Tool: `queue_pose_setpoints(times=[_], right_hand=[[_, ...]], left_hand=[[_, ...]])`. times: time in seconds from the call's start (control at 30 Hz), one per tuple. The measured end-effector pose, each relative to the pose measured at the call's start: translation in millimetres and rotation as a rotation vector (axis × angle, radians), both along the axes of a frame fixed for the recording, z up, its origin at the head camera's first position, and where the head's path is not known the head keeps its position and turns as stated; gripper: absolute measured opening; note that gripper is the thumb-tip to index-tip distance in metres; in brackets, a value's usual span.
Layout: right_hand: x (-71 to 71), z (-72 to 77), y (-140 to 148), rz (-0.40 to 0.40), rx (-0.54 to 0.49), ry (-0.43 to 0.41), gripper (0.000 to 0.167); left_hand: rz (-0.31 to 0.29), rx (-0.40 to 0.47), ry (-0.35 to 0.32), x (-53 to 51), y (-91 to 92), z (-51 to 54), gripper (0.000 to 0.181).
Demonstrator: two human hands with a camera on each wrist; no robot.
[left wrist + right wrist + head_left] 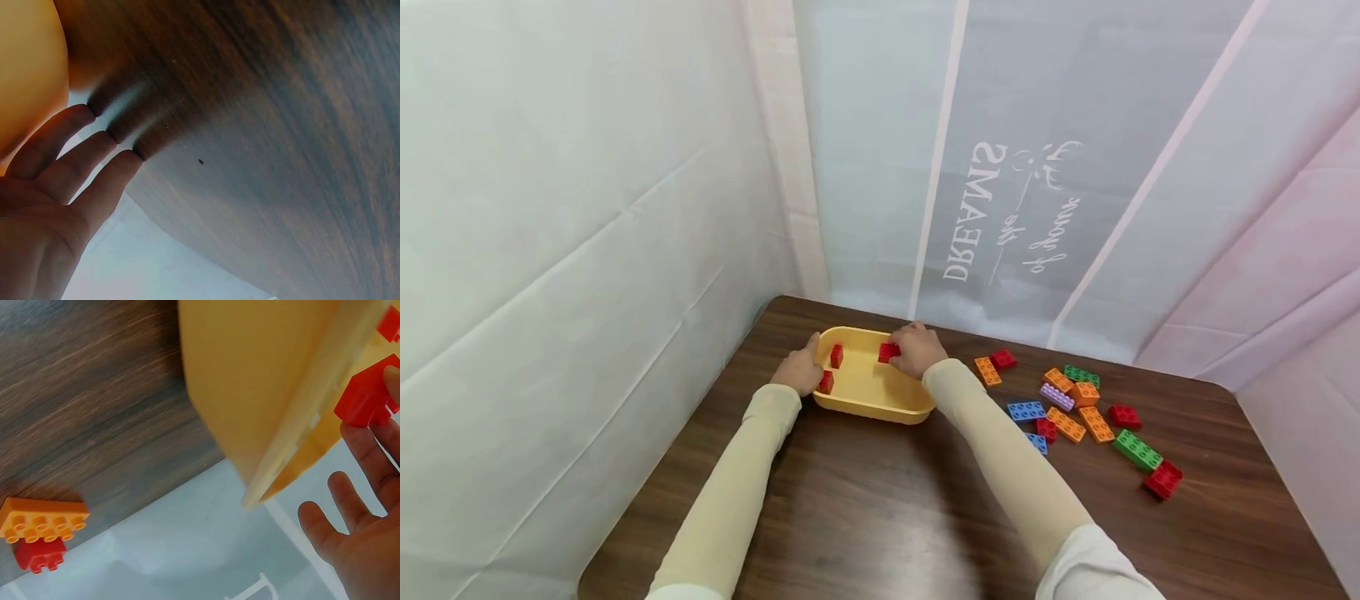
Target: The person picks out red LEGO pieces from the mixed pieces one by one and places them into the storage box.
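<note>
A yellow tray [868, 385] stands near the table's far left edge in the head view. Over its inside, my right hand [917, 350] pinches a red toy brick [887, 352] between thumb and fingertips; the right wrist view shows that brick [364, 397] with the other fingers spread. Two more red bricks, one farther back [837, 356] and one nearer [826, 382], are at the tray's left end. My left hand [797, 372] rests against the left side of the tray. In the left wrist view, three fairly straight fingers [103, 184] reach the tabletop; its thumb is hidden there.
To the right of the tray lie several loose bricks: orange [988, 372], blue [1026, 411], purple [1057, 397], green [1138, 450] and red [1163, 481]. Pale fabric [880, 150] hangs behind the brown table [880, 508] and along its left side.
</note>
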State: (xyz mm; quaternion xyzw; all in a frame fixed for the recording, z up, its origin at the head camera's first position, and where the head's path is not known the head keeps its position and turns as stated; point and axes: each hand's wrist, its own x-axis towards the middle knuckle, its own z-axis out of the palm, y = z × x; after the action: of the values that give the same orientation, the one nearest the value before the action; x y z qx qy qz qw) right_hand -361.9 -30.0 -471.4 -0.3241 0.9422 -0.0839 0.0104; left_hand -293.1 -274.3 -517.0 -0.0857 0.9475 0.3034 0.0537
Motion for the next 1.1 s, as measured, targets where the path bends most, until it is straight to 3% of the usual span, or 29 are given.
queue_pose_setpoints(times=[0.2, 0.53, 0.77, 1.1], right_hand=[[1.0, -2.5, -14.5, 0.010, 0.038, -0.025, 0.028], [-4.6, -2.0, -26.2, 0.042, 0.138, 0.008, 0.024], [-6.5, 4.4, -34.7, 0.040, 0.126, 0.007, 0.014], [-9.4, -8.5, -61.6, 0.078, 0.152, -0.002, 0.021]], left_hand=[[0.008, 0.003, -0.005, 0.2, 1.4, -0.1, 0.074], [0.010, 0.016, 0.007, -0.7, 1.2, 0.0, 0.075], [0.016, 0.010, 0.008, -1.0, 1.6, -2.5, 0.074], [0.036, 0.010, -0.009, 1.4, 3.3, 0.4, 0.073]])
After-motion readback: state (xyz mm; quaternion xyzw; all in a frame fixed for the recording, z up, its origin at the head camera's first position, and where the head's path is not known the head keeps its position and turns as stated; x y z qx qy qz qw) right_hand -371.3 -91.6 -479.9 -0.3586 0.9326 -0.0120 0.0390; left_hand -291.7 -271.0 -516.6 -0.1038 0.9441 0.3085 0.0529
